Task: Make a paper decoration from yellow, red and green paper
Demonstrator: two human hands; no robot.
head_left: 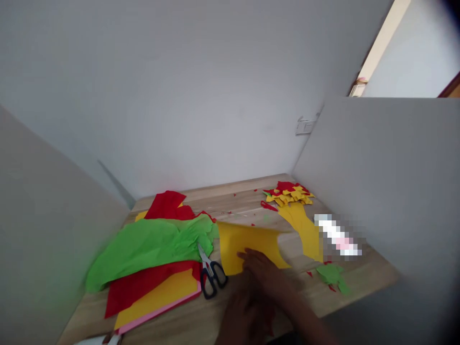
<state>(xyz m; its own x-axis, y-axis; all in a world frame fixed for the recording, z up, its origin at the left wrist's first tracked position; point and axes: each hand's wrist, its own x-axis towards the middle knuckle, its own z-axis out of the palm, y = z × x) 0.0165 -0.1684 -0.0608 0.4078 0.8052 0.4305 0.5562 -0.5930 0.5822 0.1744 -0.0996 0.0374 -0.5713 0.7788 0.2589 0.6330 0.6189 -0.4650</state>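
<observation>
My right hand (261,269) lies with stretched fingers on a yellow sheet of paper (232,244), whose right side curls up from the table. Below it, near the front edge, my left hand (237,314) is dark and blurred, and its fingers do not show clearly. Just left of the hands, scissors (212,275) with dark blue handles rest with their blades on a crumpled green sheet (143,244). Under the green sheet are red sheets (143,287), another yellow sheet (161,294) and a pink edge.
A heap of cut red and yellow pieces (291,194) sits at the back right, with a curved yellow strip (304,232) before it. Green scraps (334,277) lie at the right front. A pixelated object (338,237) is beside the right panel (388,182). Walls enclose the wooden table (208,194).
</observation>
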